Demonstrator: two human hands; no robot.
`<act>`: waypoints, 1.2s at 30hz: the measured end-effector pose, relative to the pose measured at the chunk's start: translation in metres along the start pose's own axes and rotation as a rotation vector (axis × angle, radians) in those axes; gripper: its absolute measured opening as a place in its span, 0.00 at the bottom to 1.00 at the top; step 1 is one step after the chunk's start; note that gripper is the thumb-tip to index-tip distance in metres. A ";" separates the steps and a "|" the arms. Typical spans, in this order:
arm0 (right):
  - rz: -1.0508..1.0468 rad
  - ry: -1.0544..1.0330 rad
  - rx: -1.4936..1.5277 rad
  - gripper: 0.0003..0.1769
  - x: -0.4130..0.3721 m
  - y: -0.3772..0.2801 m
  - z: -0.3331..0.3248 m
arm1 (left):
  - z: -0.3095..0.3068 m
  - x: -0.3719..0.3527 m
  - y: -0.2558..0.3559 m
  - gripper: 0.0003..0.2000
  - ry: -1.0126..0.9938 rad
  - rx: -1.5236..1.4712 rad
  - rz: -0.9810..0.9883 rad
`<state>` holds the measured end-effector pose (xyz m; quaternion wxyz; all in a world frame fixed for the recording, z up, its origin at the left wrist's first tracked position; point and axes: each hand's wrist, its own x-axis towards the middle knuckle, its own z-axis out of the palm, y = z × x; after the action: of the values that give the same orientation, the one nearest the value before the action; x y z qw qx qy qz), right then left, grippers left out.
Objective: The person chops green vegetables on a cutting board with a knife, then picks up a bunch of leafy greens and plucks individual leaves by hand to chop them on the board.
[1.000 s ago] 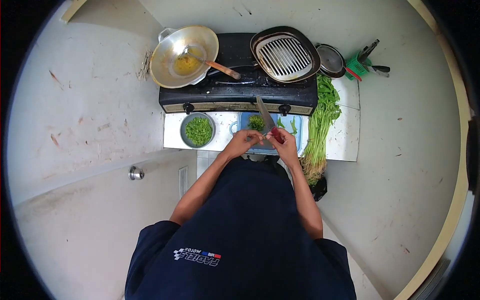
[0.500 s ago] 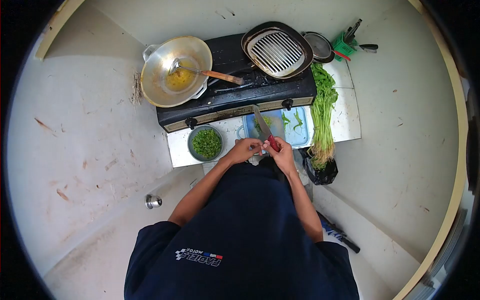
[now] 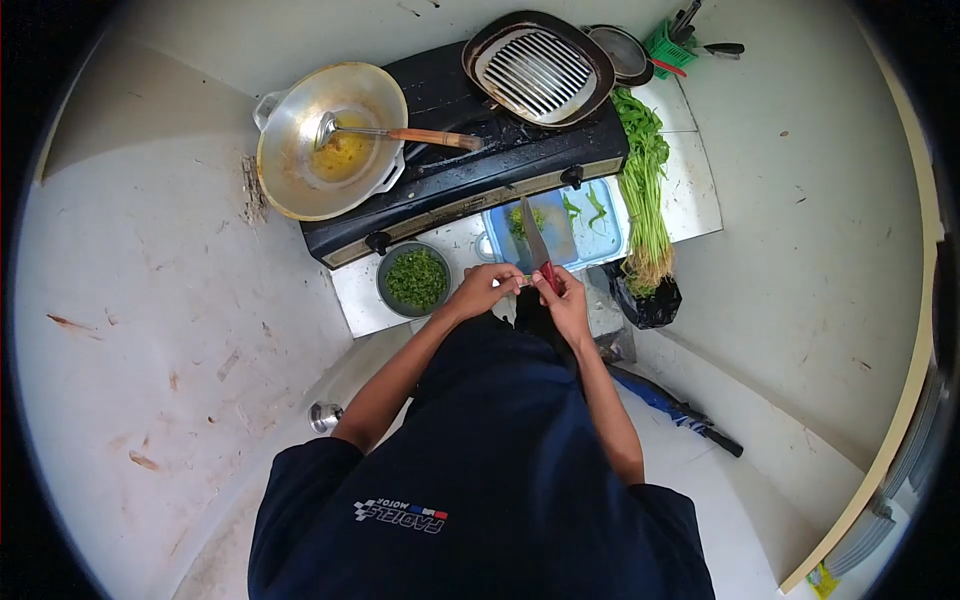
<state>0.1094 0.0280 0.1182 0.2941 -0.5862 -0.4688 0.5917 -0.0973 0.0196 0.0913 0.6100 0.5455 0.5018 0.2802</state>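
Observation:
My right hand (image 3: 566, 302) is closed round the red handle of a knife (image 3: 537, 238), whose blade points up over the blue cutting board (image 3: 557, 241). Close beside it, my left hand (image 3: 487, 287) pinches something small and pale at its fingertips, too small to name. Chopped greens (image 3: 520, 222) and a few green pieces (image 3: 597, 207) lie on the board. Left of the board is a grey bowl (image 3: 384, 290) full of chopped greens (image 3: 416, 279). A bundle of leafy greens with roots (image 3: 647, 200) lies to the right.
A black stove (image 3: 440, 185) carries a large wok (image 3: 283, 160) with a wooden-handled ladle (image 3: 430, 136) and a grill pan (image 3: 487, 62). Behind the greens are a small pan (image 3: 622, 52) and a green basket (image 3: 664, 48) of utensils. A black bag (image 3: 657, 308) hangs at the counter's right edge.
The whole view has shifted and turned slightly with my head. The fingertips of both hands remain close together, and the knife is still in my right hand.

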 end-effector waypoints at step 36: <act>-0.130 -0.416 0.054 0.17 0.098 -0.005 -0.108 | 0.076 0.052 0.067 0.14 0.315 -0.047 -0.083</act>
<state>0.1989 0.1406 0.0955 0.2442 -0.4121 -0.5401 0.6920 0.0038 0.0528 0.1316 0.5476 0.4592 0.6065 0.3485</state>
